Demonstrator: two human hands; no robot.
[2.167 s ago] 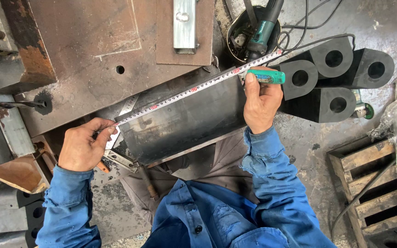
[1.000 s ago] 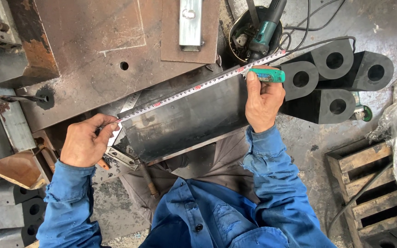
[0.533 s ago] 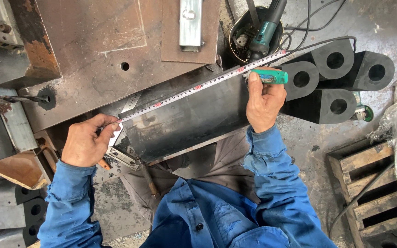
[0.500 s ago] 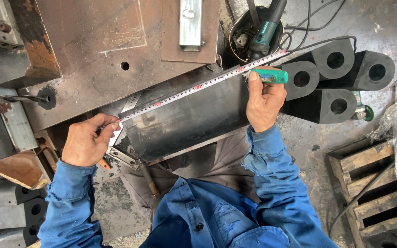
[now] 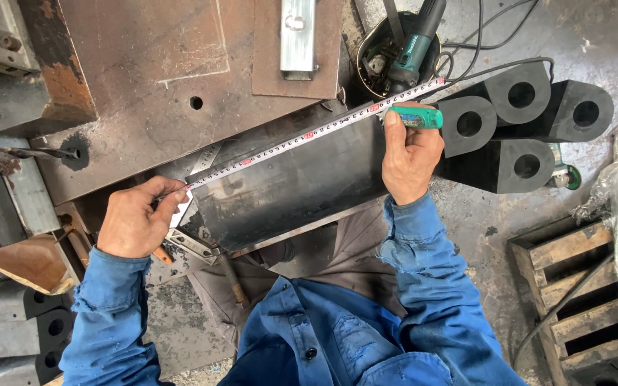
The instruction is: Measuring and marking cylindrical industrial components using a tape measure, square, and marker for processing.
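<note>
My left hand (image 5: 134,227) pinches the white measuring tape (image 5: 309,134) end, right hand (image 5: 410,159) pins it on the black rubber slab (image 5: 291,187) — any slip probably skews the reading.

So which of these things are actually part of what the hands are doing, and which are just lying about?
In use:
- left hand, pinning the tape's end
- right hand, holding the green tape case
- white measuring tape stretched along the dark flat metal plate

Lying about:
- black rubber blocks with round holes
- teal angle grinder in a bucket
- wooden pallet
- rusty steel table
</note>
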